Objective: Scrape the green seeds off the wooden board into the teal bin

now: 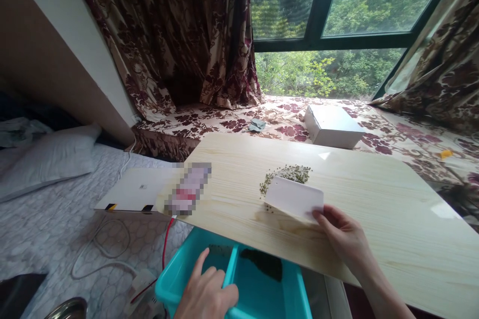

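My right hand (342, 232) pinches the right end of a white rectangular plastic board (294, 197), which is tilted over the wooden tabletop (232, 199). Small green beans (295, 173), like mung beans, lie scattered along the far and left edges of the board. My left hand (209, 289) is over the near part of a turquoise bin (190, 246) below the table edge. Its index finger is stretched out and the other fingers are bent, with nothing visible in them. A divider splits the bin; a dark green heap of beans (264, 262) lies in the right compartment, a few in the left.
A phone (189, 189), blurred out, lies at the table's left corner with a red cable (166, 244). A white flat box (138, 189) rests on the bed to its left. Another white box (333, 127) stands on the window ledge behind the table.
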`<state>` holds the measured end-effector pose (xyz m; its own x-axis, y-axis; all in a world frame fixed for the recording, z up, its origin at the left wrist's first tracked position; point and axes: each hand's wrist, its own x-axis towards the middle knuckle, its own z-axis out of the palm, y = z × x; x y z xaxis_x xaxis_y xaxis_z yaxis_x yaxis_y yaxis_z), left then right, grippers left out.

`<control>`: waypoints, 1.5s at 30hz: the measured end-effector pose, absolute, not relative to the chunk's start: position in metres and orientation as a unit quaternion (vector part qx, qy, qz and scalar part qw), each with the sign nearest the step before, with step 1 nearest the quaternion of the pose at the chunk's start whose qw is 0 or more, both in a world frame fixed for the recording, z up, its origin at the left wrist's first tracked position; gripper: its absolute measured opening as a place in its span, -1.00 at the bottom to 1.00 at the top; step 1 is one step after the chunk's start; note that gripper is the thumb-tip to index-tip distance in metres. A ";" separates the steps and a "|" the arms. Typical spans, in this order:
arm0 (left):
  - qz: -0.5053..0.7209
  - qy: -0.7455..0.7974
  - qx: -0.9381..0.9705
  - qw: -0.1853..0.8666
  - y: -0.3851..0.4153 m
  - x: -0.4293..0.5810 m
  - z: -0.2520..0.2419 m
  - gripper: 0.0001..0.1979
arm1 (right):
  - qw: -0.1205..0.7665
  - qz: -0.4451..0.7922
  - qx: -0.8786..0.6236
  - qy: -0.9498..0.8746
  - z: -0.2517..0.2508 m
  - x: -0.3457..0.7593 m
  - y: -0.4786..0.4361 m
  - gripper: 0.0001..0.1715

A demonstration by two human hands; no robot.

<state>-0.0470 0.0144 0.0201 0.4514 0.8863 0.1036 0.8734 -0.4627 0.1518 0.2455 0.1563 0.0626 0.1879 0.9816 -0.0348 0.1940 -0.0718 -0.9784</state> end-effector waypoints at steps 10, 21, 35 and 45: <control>0.150 0.533 0.831 0.049 0.015 -0.047 0.022 -0.67 | 0.347 0.483 -0.519 -0.614 0.064 0.256 0.125 -0.67; 0.220 0.499 0.838 -0.026 0.018 -0.024 0.020 -0.80 | 0.534 0.363 -0.646 -0.407 0.073 0.281 0.144 -0.75; 0.189 0.394 0.892 -0.113 0.023 0.007 0.012 -0.75 | 0.519 0.338 -0.641 -0.453 0.068 0.268 0.166 -0.65; 0.172 0.416 0.887 -0.098 0.022 0.001 0.018 -0.78 | 0.511 0.308 -0.658 -0.460 0.073 0.276 0.166 -0.71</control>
